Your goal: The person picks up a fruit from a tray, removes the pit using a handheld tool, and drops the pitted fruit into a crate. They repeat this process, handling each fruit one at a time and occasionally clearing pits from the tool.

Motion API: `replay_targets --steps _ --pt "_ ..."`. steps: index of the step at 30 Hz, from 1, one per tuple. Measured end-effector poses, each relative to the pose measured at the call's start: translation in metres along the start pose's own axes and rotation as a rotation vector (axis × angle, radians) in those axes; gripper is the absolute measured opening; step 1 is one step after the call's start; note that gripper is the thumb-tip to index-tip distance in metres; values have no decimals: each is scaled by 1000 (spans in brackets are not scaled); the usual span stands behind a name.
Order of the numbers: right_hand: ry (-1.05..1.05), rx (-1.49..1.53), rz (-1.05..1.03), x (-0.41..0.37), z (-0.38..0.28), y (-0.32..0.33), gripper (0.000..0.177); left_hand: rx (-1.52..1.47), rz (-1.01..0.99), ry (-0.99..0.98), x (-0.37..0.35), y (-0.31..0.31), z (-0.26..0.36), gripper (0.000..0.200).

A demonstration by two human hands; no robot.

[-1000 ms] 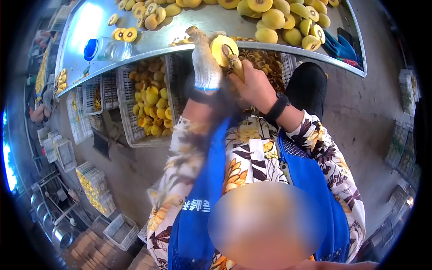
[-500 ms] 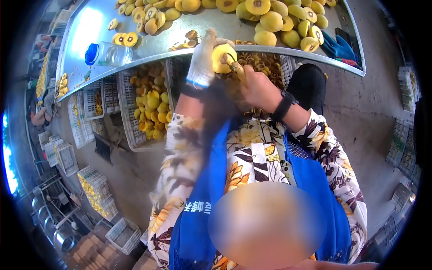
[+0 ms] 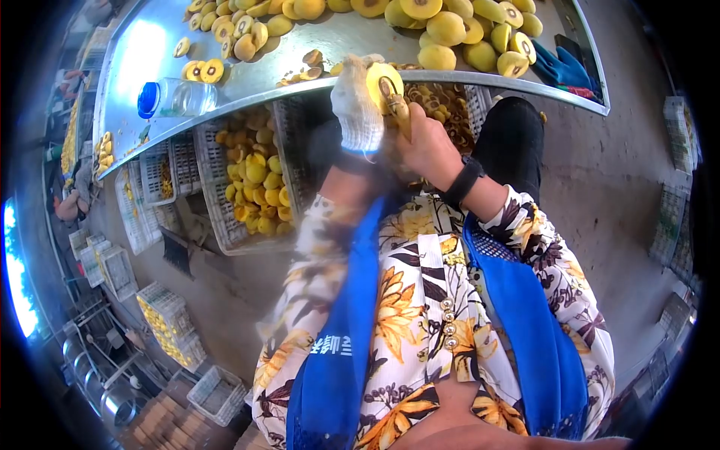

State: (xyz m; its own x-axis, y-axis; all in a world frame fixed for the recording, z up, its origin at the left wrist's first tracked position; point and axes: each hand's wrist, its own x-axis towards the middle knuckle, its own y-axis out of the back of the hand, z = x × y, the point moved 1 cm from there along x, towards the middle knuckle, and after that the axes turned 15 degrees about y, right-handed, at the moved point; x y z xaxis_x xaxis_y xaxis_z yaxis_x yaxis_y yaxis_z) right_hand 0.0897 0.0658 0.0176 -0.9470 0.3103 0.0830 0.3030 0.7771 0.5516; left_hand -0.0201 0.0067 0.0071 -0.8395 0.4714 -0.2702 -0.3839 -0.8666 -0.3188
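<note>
My left hand, in a white knit glove, is closed around a yellow peach half with its cut face turned towards my right hand. My right hand is bare and grips the handle of a pitting tool. The tool's looped metal end is at the stone cavity in the middle of the peach. Both hands are just over the front edge of the metal table. Beneath them, brown peach stones fill a crate, partly hidden by my right hand.
Yellow peach halves are heaped along the table's far side. A blue-capped bottle lies on the left, a teal glove on the right. A crate of peach halves stands left of my legs. Stacked crates line the floor.
My left hand has turned and moved slightly right, with the peach half still in it. The tool's looped end remains at the peach's centre. The head view has shifted slightly.
</note>
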Motion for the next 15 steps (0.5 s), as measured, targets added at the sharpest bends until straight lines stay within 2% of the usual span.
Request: replay_targets --steps 2,5,8,15 --pt "22 -15 -35 0 -2 4 19 192 -12 -74 3 6 3 56" --pt "148 -64 -127 3 -14 18 21 -137 -192 345 15 20 -3 56" --pt "151 -89 -222 6 -8 18 23 -206 -324 490 25 28 -2 50" --pt "64 47 -46 7 -8 7 20 -351 -59 364 3 7 5 48"
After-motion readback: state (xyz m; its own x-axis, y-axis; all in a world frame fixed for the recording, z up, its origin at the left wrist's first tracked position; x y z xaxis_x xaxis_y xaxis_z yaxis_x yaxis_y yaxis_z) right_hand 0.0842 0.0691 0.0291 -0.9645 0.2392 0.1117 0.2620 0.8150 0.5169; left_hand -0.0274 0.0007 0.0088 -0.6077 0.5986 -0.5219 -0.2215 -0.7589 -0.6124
